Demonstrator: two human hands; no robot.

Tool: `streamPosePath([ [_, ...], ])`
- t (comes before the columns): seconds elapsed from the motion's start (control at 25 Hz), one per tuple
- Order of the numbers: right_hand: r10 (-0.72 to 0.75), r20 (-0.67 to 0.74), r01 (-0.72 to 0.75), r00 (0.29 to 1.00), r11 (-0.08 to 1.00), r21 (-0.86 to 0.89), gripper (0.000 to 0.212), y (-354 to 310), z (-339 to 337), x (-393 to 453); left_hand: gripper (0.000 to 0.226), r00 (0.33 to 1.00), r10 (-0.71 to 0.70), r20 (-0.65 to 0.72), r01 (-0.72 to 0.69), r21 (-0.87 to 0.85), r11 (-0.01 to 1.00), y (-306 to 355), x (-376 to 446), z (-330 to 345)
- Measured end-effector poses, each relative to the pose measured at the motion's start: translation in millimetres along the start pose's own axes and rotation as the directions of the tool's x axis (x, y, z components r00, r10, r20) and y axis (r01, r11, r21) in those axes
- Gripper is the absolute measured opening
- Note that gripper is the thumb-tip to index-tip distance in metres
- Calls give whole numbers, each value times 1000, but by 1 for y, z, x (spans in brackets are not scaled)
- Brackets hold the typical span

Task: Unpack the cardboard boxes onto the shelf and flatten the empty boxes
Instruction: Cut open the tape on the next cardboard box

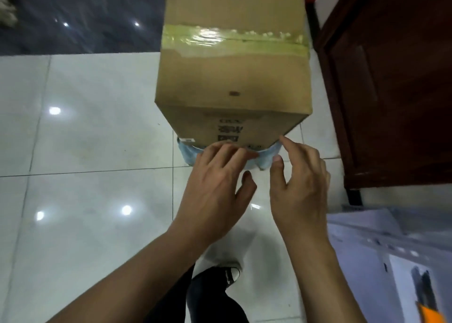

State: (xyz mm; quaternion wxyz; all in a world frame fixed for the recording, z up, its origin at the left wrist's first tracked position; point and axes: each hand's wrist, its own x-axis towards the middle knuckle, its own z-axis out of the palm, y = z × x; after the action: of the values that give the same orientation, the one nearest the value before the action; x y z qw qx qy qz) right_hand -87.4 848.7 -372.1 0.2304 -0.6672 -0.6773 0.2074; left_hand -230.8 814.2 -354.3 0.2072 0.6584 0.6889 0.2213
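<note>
Matt brown cardboard box (233, 61), shiny wrinkled tape (232, 39), glossy white floor tiles (97, 117), dark wooden door (391, 78)

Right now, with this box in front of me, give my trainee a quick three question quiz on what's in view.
1. True or false: the tape across the top of the cardboard box has been cut.
2. What does the box rest on? A) bare floor tiles B) a blue stool C) the wooden door
3. Fill in: the left hand and right hand hold ____.

Key: 1 false, the tape looks intact. 2 B. 3 nothing; both are open near the box's lower front edge.
</note>
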Motion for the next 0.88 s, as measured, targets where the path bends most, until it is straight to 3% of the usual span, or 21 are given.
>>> streamPosePath([
  [0.28,-116,-8,116,993,993,38,38,-60,42,69,46,997,-37,-62,36,-6,999,-46,57,-34],
  [0.48,-133,56,133,990,991,-3,39,-86,76,110,37,994,-12,-110,15,27,1000,-89,107,-54],
  [0.88,-163,80,176,983,964,-199,57,-108,126,164,30,997,17,-73,-13,59,998,-136,195,-67],
])
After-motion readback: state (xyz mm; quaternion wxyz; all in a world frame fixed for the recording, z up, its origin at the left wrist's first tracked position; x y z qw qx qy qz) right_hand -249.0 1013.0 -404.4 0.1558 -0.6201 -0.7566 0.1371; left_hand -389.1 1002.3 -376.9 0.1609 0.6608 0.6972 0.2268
